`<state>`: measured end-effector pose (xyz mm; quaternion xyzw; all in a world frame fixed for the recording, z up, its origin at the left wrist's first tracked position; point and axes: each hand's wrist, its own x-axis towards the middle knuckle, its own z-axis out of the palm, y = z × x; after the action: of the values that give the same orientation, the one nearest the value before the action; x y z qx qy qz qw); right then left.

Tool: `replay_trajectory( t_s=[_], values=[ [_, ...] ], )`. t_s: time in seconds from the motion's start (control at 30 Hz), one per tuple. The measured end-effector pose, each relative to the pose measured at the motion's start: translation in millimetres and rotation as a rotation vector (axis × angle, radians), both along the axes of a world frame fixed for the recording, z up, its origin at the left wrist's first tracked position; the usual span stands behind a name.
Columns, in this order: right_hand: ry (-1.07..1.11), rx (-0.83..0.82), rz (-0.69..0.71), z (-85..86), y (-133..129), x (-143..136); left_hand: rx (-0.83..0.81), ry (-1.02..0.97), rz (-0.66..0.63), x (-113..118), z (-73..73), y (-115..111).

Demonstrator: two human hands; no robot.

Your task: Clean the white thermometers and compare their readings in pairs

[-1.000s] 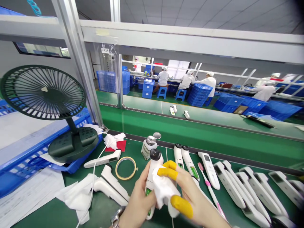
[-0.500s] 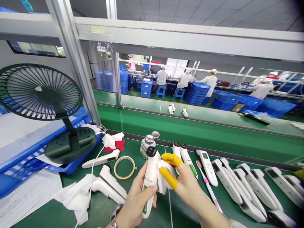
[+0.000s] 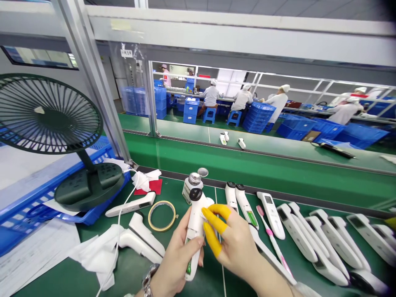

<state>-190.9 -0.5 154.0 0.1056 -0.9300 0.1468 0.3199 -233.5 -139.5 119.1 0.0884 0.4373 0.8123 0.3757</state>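
- Device [image 3: 196, 216] held above the bench [image 3: 173, 189], before the bottle [image 3: 187, 188] near its far edge.
- Left hand [image 3: 177, 253] closed round the device's handle.
- Right hand [image 3: 235, 239] pinching a mostly hidden wipe [image 3: 210, 202] against it.

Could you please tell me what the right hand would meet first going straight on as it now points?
Most likely the white handheld device in the left hand; the right hand, with some white cloth, looks close against its side, though depth is unclear.
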Motion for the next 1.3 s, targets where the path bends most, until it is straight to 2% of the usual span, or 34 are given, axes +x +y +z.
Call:
replay_trajectory(
  t_s=[0.2, 0.27, 0.37, 0.53, 0.67, 0.83, 0.97, 1.13, 1.3],
  values=[
    [-0.152, -0.182, 0.023, 4.1, 5, 2, -0.022, -0.003, -0.039, 1, -1.2, 0],
    [-0.167, -0.206, -0.007, 5.9, 7, 2, -0.026, 0.024, -0.05, 1, -2.5, 0],
    [-0.121, -0.203, -0.047, 8.4, 8, 2, -0.042, 0.062, -0.064, 2, -5.4, -1],
    [-0.265, -0.16, 0.012, 10.6, 6, 6, -0.065, 0.07, -0.069, 3, -8.1, 0],
    [-0.168, -0.14, -0.047, 12.0, 10, 5, -0.084, 0.076, -0.079, 3, -8.2, 1],
    [-0.292, -0.114, 0.012, 14.1, 11, 5, -0.059, 0.069, -0.104, 3, -6.8, 0],
    [-0.225, -0.12, -0.052, 14.6, 12, 3, -0.053, 0.023, -0.097, 2, -6.8, 1],
    [-0.345, -0.136, 0.009, 18.8, 11, 5, -0.032, 0.017, -0.109, 3, -7.8, 1],
    [-0.288, -0.124, -0.073, 18.5, 10, 4, -0.059, 0.027, -0.12, 3, -7.1, 2]
  ],
)
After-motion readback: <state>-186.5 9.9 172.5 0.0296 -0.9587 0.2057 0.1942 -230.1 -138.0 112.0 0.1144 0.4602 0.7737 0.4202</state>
